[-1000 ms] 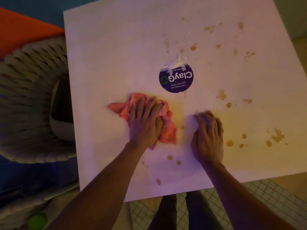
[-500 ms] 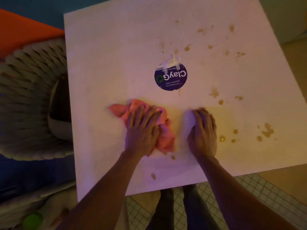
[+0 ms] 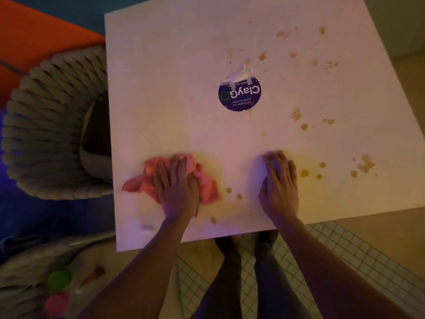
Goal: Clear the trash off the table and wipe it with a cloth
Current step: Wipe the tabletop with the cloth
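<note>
Pressing flat on the crumpled pink cloth [image 3: 202, 183], the left hand [image 3: 179, 189] pins it with fingers [image 3: 161, 178] together near the front left of the white surface [image 3: 161, 88]; the cloth looks soft, light and easily bunched, so a broad palm on its middle should guide it best. The right hand [image 3: 279, 189] rests palm-down, fingers together, just beside brown spills [image 3: 304, 173].
</note>
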